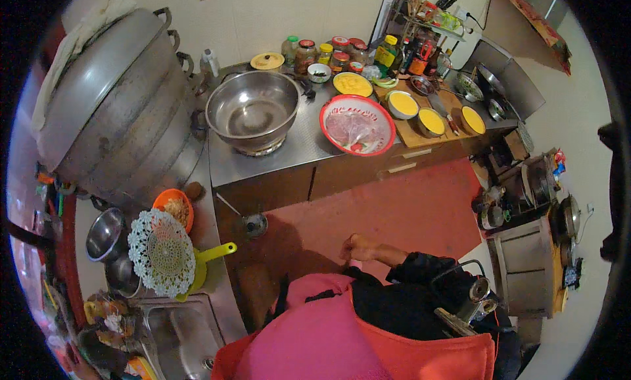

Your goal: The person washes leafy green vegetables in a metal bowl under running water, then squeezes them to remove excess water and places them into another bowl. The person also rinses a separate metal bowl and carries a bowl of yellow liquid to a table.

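Observation:
My right hand (359, 247) is in front of my body above the floor, its fingers curled. Whether it grips anything is hard to make out; a bit of pink cloth (356, 264) shows just below it. My left hand is out of view. On the counter before me stands a wide stainless steel basin (254, 106). Right of it is a red-rimmed bowl (359, 125) with something pinkish under clear plastic. Several bowls of smooth yellow food stand further right, one of them a white bowl (403, 105) on a wooden cutting board (411, 133).
A tall stacked steamer (128, 109) fills the left corner. Near the sink (182, 326) are a lace doily (165, 254) over a yellow-green handled container (217, 252) and an orange bowl (175, 207). A knife (443, 113) lies on the board. Jars (306, 54) line the wall.

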Demonstrator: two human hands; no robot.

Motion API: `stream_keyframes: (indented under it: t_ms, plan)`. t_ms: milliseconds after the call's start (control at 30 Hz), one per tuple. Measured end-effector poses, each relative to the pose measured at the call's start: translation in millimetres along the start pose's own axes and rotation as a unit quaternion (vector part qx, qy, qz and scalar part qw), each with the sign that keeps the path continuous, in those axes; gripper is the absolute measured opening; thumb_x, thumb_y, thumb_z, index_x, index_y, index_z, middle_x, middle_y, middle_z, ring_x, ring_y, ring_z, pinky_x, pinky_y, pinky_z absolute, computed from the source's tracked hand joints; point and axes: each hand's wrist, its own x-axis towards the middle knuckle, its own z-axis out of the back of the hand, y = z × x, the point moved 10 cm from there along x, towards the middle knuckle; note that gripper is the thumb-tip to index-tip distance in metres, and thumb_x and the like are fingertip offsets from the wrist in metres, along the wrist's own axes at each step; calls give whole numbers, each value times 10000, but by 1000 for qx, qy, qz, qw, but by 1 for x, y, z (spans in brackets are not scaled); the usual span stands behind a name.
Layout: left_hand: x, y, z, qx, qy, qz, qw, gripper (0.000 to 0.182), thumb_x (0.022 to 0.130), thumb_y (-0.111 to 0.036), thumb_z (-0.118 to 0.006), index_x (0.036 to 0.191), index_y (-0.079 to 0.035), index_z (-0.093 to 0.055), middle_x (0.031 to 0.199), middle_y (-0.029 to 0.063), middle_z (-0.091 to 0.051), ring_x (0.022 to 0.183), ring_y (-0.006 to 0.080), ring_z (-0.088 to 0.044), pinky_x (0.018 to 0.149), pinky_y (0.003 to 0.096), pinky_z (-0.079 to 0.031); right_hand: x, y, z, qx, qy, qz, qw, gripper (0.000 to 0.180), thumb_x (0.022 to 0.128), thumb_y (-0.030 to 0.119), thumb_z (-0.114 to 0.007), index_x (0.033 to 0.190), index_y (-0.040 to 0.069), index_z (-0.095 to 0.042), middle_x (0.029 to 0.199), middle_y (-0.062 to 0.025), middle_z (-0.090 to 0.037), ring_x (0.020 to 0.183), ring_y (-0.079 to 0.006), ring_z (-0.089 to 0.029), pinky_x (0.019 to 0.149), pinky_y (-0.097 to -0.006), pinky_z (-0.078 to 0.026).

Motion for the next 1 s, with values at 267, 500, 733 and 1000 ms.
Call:
stream_keyframes:
  t_ms: [267, 500, 733, 1000]
  plan:
    - [-74, -186, -135, -42, 145, -62, 987, 224, 925, -164, -492, 1022, 22, -571, 966, 99, -607, 852, 172, -571, 783, 289, -458, -28, -40, 30, -54, -21, 45, 997, 236, 802, 223, -589, 923, 38, -671, 885, -153, -662, 799, -268, -633, 740, -349, -491]
    - [-195, -372, -395, -219, 429, 58, 875, 395, 919, -224, -525, 1247, -9, -476, 943, 72, -591, 810, 113, -587, 669, 233, -470, -113, -144, 74, 27, -41, -47, 998, 277, 832, 275, -562, 919, 27, -650, 840, -164, -637, 743, -251, -608, 698, -371, -479]
    - [-318, -557, -584, -431, 607, 301, 597, 411, 873, -362, -584, 1084, -16, -513, 955, 90, -583, 851, 200, -599, 722, 313, -509, -188, -225, 128, 27, -120, -86, 989, 295, 851, 172, -597, 1041, -55, -608, 970, -150, -653, 834, -195, -624, 721, -300, -506]
    - [-335, -653, -730, -556, 620, 387, 396, 270, 885, -213, -575, 1061, -13, -525, 999, 119, -598, 860, 207, -590, 714, 343, -514, -248, -301, 117, 334, -278, -201, 878, 263, 798, 60, -552, 1035, -34, -617, 854, -117, -663, 726, -158, -623, 599, -287, -503]
